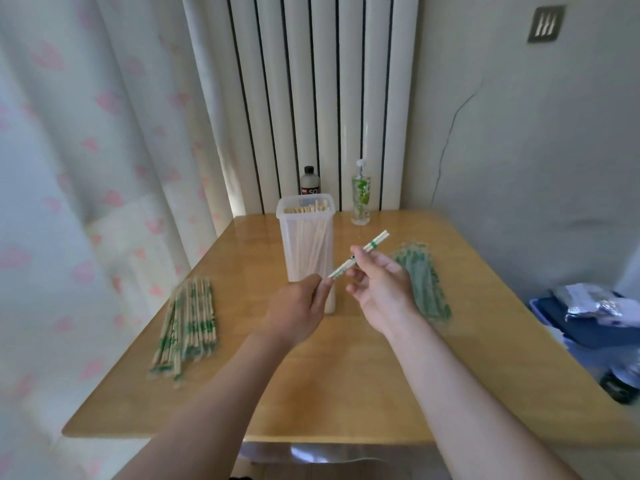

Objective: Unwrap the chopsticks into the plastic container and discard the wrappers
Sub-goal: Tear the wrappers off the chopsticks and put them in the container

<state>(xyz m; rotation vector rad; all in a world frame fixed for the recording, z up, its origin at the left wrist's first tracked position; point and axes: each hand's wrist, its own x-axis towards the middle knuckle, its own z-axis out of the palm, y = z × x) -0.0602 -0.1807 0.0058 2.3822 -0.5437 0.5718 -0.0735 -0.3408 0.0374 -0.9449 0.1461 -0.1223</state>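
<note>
Over the light wooden table (311, 393), the left hand (301, 306) pinches the low end of a green-striped wrapped chopstick pair (360, 253). The right hand (379, 287) holds its middle. A heap of wrapped chopsticks (187, 323) lies left, and crinkly green wrappers (424, 284) lie right. Behind stands the tall clear plastic container (306, 244), full of bare sticks.

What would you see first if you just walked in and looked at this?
The two hands in the middle: the left hand pinches the near end of a wrapped chopstick pair and the right hand holds its middle. Behind them stands a tall plastic container of bare chopsticks, with a wrapped pile left and green wrappers right on the table.
</note>
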